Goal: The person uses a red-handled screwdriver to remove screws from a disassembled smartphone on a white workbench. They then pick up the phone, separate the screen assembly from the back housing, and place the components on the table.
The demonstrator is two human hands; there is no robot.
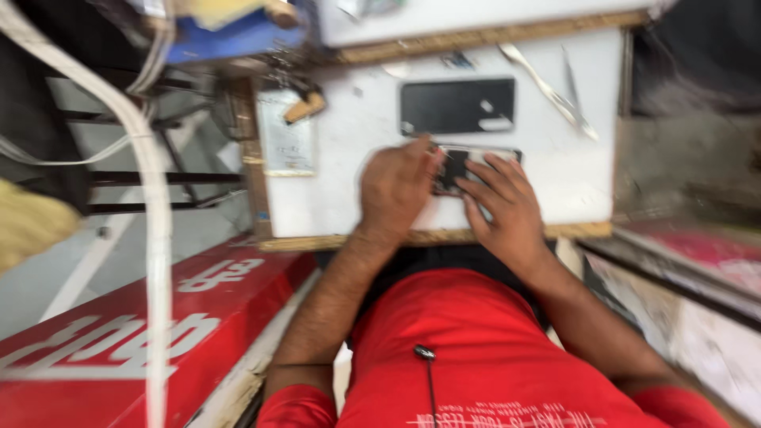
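A small dark phone [456,166] lies on the white worktable [349,198] close to its near edge. My left hand [396,186] rests on the phone's left end with curled fingers. My right hand [503,202] covers its right end, fingers spread over it. Both hands hold the phone down between them, and most of it is hidden under them. A larger black phone panel [457,105] lies flat just behind the hands. The picture is blurred by motion.
Metal tweezers [547,87] and a thin tool [572,83] lie at the table's far right. A white card [285,135] sits at the left edge. A red signboard [143,325] and white cables [154,214] are at left; a red-topped counter [697,254] is at right.
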